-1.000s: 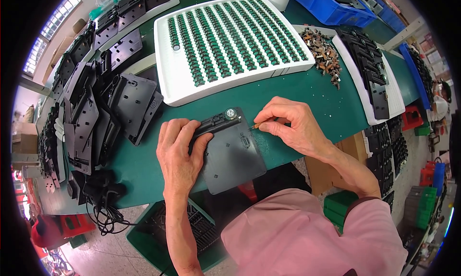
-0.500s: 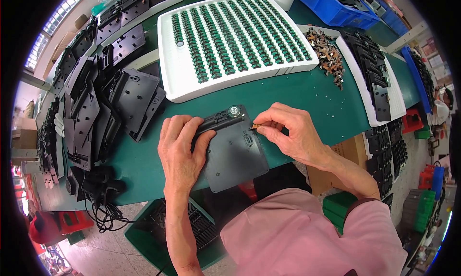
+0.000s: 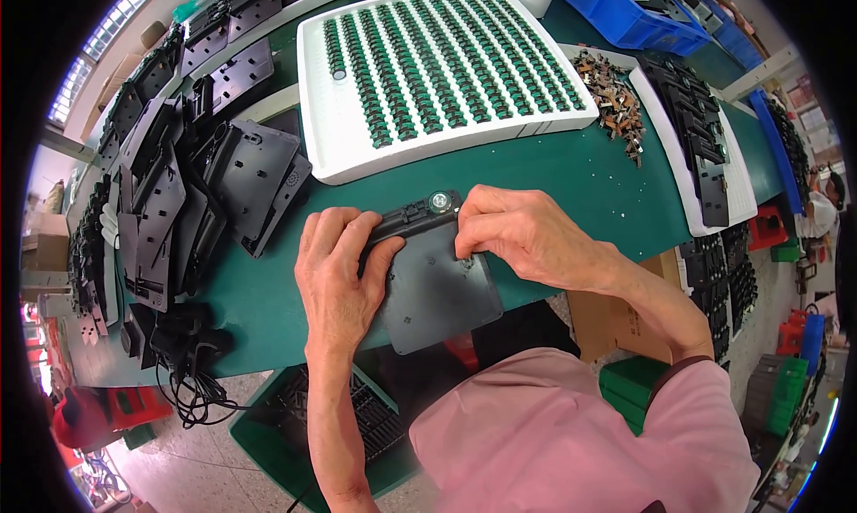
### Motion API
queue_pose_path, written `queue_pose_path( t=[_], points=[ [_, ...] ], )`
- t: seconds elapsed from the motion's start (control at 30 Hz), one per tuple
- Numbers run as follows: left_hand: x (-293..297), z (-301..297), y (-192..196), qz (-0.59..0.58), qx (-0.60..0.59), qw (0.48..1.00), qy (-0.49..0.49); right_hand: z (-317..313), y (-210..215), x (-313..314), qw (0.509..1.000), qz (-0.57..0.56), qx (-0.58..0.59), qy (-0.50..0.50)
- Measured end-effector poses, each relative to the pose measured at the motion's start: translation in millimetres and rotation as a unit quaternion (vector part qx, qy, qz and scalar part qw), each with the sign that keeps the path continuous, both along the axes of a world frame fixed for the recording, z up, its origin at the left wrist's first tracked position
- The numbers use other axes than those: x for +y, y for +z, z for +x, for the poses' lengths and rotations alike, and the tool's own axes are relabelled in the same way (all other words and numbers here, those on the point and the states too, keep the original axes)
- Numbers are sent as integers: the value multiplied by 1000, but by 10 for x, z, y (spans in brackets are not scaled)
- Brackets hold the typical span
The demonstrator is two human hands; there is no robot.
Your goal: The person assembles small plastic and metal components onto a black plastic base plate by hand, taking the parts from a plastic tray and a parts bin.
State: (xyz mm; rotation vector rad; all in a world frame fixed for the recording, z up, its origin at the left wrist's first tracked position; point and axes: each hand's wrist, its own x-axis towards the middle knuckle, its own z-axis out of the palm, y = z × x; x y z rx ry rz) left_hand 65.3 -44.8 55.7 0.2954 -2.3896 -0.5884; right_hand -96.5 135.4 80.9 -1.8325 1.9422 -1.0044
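Observation:
A flat black plastic panel [image 3: 439, 299] with a tubular ridge along its far side lies at the table's near edge, partly overhanging it. My left hand [image 3: 337, 267] is closed around the ridge's left end, thumb on top. A round, clear-and-silver piece [image 3: 438, 202] sits at the ridge's right end. Just right of that piece, my right hand [image 3: 522, 236] pinches its fingers together against the panel's upper right part. Whatever lies between those fingertips is hidden by them.
Beyond the panel stands a white foam tray [image 3: 344, 160] with rows of green-and-black parts. Copper-coloured metal pieces [image 3: 618, 107] are heaped to its right. Black panels [image 3: 254, 169] are stacked at left; a foam tray [image 3: 739, 191] holds more at right. Black cables [image 3: 201, 397] hang off the front edge.
My right hand has moved slightly left onto the panel; the small copper-coloured part seen in its fingertips is now covered. My left hand keeps its hold on the ridge.

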Motion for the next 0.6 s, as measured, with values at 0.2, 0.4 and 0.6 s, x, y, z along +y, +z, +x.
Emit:
queue_pose_path(
  t=[0.2,0.4,0.6],
  points=[
    [6,-2,6,6,-1,1000,1,-13,19,-40,999,20,-27,-2],
    [3,-3,9,4,3,1000,-1,-7,-28,-7,999,9,-31,12],
    [7,-3,8,5,3,1000,1,103,-18,31,998,7,-47,-29]
  ],
)
